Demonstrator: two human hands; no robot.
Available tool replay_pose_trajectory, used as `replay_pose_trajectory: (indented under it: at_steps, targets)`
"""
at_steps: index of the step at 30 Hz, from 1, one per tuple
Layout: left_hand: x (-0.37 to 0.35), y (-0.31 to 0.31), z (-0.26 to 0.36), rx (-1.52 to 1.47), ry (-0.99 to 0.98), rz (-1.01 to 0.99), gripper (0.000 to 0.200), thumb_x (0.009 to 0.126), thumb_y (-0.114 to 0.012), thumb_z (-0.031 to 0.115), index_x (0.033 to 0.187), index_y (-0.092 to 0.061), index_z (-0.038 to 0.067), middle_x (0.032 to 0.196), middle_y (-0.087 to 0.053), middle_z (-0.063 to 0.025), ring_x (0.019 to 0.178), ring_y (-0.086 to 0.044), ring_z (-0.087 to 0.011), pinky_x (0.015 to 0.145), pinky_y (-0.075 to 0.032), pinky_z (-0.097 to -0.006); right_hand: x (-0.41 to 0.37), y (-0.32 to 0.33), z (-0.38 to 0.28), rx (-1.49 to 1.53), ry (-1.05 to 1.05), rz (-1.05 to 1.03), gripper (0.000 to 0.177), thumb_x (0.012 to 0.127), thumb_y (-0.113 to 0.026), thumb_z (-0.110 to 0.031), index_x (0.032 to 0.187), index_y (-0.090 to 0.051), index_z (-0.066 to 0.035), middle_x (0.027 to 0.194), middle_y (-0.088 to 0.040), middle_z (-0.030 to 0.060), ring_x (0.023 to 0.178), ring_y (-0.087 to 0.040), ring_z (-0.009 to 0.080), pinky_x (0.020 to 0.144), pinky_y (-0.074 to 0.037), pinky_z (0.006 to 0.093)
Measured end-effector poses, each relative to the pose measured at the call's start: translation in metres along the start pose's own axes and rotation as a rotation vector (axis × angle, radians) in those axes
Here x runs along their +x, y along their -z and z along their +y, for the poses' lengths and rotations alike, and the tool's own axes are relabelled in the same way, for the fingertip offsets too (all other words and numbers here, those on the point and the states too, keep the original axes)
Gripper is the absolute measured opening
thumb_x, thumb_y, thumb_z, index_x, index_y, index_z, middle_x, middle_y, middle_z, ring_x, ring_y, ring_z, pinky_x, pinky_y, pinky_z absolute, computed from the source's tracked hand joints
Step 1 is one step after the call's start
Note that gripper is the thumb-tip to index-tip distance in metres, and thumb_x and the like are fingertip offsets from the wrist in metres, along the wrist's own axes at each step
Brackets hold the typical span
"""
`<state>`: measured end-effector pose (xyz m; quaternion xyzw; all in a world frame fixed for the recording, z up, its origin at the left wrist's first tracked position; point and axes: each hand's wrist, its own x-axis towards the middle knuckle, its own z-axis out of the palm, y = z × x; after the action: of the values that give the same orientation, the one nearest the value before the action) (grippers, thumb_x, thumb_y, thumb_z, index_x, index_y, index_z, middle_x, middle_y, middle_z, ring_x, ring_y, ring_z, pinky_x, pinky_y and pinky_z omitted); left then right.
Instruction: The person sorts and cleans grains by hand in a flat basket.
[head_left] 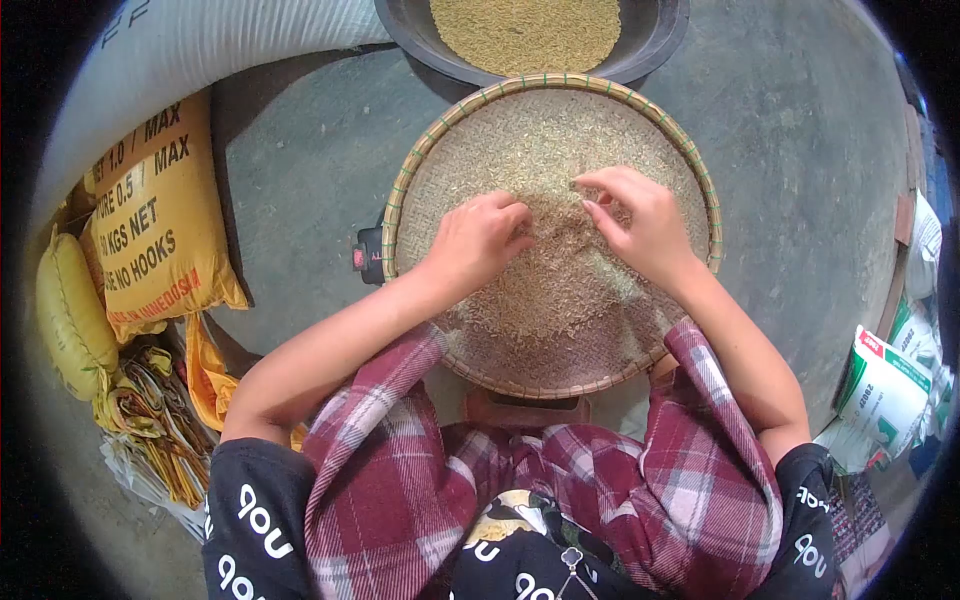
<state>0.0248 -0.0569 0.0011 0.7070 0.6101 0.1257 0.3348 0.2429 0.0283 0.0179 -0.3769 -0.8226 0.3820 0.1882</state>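
A round woven winnowing tray (713, 215) with a green-stitched bamboo rim rests over my lap. Unhusked rice grain (545, 290) lies spread across it, heaped thickest in the middle. Over the left part of the heap, my left hand (483, 238) has its fingers curled in toward the thumb; whatever they pinch is too small to make out. My right hand (637, 218) hovers at the heap's right side, fingers bent, with a gap showing between index finger and thumb. Both hands face each other a short distance apart.
Beyond the tray stands a dark basin (655, 50) holding more grain (530, 35). On the left are a long white sack (240, 45), a printed yellow sack (165, 220) and a pile of folded sacks (155, 420). Green-and-white packets (885, 395) lie at right.
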Motion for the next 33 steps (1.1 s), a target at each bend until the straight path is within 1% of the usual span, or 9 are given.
replay_pose_trajectory:
  at_steps: [1, 2, 8, 10, 18, 20, 27, 29, 33]
  targets:
    - [0.0, -0.001, 0.0, 0.009, -0.007, 0.011, 0.018, 0.078, -0.074, 0.019, 0.091, -0.067, 0.011, 0.089, -0.062, -0.0079, 0.087, -0.064, -0.03, 0.073, -0.053, -0.0407, -0.002, -0.001, 0.001, -0.019, 0.033, 0.007, 0.025, 0.082, -0.068, -0.003, 0.107, -0.068, -0.005, 0.099, -0.068, 0.0114, 0.076, -0.066, 0.0203, 0.071, -0.054, 0.0313]
    - [0.001, -0.001, 0.001, 0.018, -0.015, 0.023, 0.018, 0.078, -0.074, 0.02, 0.091, -0.067, 0.011, 0.089, -0.062, -0.0076, 0.087, -0.064, -0.03, 0.073, -0.053, -0.0406, -0.003, -0.002, 0.001, -0.02, 0.032, 0.009, 0.025, 0.082, -0.068, -0.003, 0.107, -0.068, -0.005, 0.099, -0.068, 0.0114, 0.076, -0.066, 0.0203, 0.071, -0.054, 0.0313]
    - [0.003, -0.005, -0.002, -0.042, -0.064, 0.007, 0.016, 0.078, -0.072, 0.019, 0.089, -0.065, 0.01, 0.09, -0.06, -0.0069, 0.087, -0.064, -0.0294, 0.072, -0.052, -0.0412, -0.006, -0.001, 0.001, -0.032, 0.029, -0.024, 0.023, 0.082, -0.069, -0.004, 0.105, -0.067, -0.003, 0.1, -0.068, 0.0115, 0.082, -0.067, 0.0239, 0.074, -0.054, 0.0323]
    - [0.003, -0.005, -0.004, -0.065, -0.065, 0.01, 0.016, 0.077, -0.072, 0.018, 0.089, -0.065, 0.01, 0.09, -0.06, -0.0071, 0.086, -0.064, -0.0296, 0.072, -0.052, -0.0413, -0.006, -0.002, 0.002, -0.036, 0.027, -0.016, 0.02, 0.082, -0.069, -0.01, 0.101, -0.067, -0.006, 0.099, -0.068, 0.0125, 0.09, -0.066, 0.0314, 0.077, -0.054, 0.0379]
    - [0.004, 0.0, -0.011, -0.179, -0.035, 0.001, 0.017, 0.073, -0.076, 0.014, 0.085, -0.065, 0.006, 0.085, -0.061, -0.0081, 0.082, -0.064, -0.0298, 0.071, -0.052, -0.0403, -0.004, 0.0, 0.007, -0.054, 0.047, -0.015, 0.019, 0.083, -0.069, -0.011, 0.1, -0.067, -0.006, 0.098, -0.068, 0.0121, 0.088, -0.066, 0.0313, 0.076, -0.054, 0.0381]
    - [0.004, -0.001, -0.015, -0.179, -0.053, 0.045, 0.019, 0.072, -0.08, 0.016, 0.08, -0.068, 0.005, 0.08, -0.062, -0.0085, 0.077, -0.064, -0.0272, 0.067, -0.052, -0.0368, -0.004, 0.002, 0.007, -0.058, 0.047, -0.013, 0.018, 0.083, -0.069, -0.012, 0.1, -0.067, -0.007, 0.097, -0.068, 0.0119, 0.088, -0.066, 0.0312, 0.075, -0.054, 0.0383]
    - [0.014, 0.016, -0.017, -0.163, -0.02, 0.127, 0.018, 0.075, -0.079, 0.018, 0.079, -0.069, 0.004, 0.076, -0.062, -0.01, 0.07, -0.061, -0.0262, 0.064, -0.05, -0.037, -0.005, 0.0, 0.007, -0.075, -0.005, -0.056, 0.017, 0.082, -0.069, -0.012, 0.098, -0.068, -0.007, 0.092, -0.067, 0.0104, 0.084, -0.066, 0.0294, 0.072, -0.054, 0.0378]
    - [0.029, 0.031, -0.022, -0.064, -0.116, 0.219, 0.018, 0.078, -0.078, 0.02, 0.081, -0.071, 0.004, 0.074, -0.061, -0.011, 0.068, -0.061, -0.0249, 0.063, -0.049, -0.0363, 0.001, -0.006, 0.004, -0.082, -0.02, -0.093, 0.017, 0.081, -0.069, -0.011, 0.098, -0.068, -0.008, 0.09, -0.067, 0.0099, 0.082, -0.066, 0.029, 0.07, -0.054, 0.038]
    - [0.085, 0.089, -0.009, -0.091, 0.078, 0.327, 0.017, 0.083, -0.073, 0.02, 0.092, -0.073, 0.005, 0.091, -0.069, -0.0133, 0.077, -0.067, -0.022, 0.067, -0.051, -0.0339, 0.02, -0.021, 0.002, -0.091, 0.12, -0.107, 0.018, 0.077, -0.07, -0.01, 0.095, -0.069, -0.013, 0.083, -0.063, 0.0072, 0.078, -0.065, 0.0285, 0.066, -0.053, 0.0396]
